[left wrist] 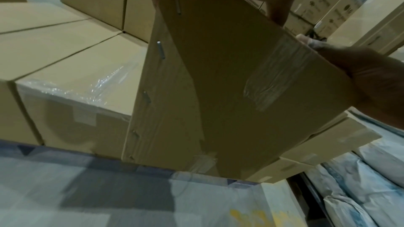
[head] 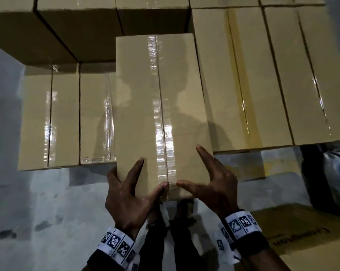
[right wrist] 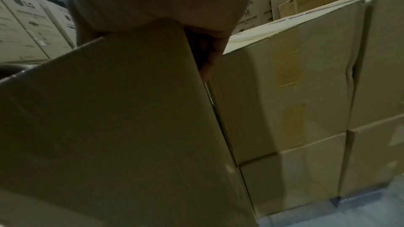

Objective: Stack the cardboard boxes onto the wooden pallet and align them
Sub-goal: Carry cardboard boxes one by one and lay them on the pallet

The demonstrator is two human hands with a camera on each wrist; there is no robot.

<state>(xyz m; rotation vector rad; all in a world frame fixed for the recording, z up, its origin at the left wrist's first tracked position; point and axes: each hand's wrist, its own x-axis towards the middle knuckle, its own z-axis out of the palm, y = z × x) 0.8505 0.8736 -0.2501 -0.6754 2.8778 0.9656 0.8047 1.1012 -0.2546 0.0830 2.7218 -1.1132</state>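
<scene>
Two hands: both hold one taped cardboard box [head: 161,114] at its near end, above the floor and in front of the stack.
Left hand [head: 130,196]: thumb lies along the near top edge beside the tape seam, index finger stretches up the top face, the other fingers wrap the left side; it grips the box.
Right hand [head: 210,184]: thumb points inward along the near edge and nearly meets the left thumb at the seam, index finger runs up the right top edge; it grips the box too.
Held box: long and narrow, clear tape down the middle of its top, its far end reaching over the lower boxes; whether it rests on them I cannot tell.
Lower boxes [head: 50,116]: a row to the left, tops below the held box's top, taped the same way.
Taller boxes [head: 262,75]: a row to the right, just beside the held box, two tiers high in the right wrist view.
Rear boxes [head: 75,26]: stacked higher behind the lower row.
Pallet: not clearly seen beneath the stack.
Printed carton [head: 305,235]: lies near the right wrist.
Wrist bands [head: 118,243]: white with black square markers, on both wrists.
Floor [head: 28,212]: pale grey with dark spots.
</scene>
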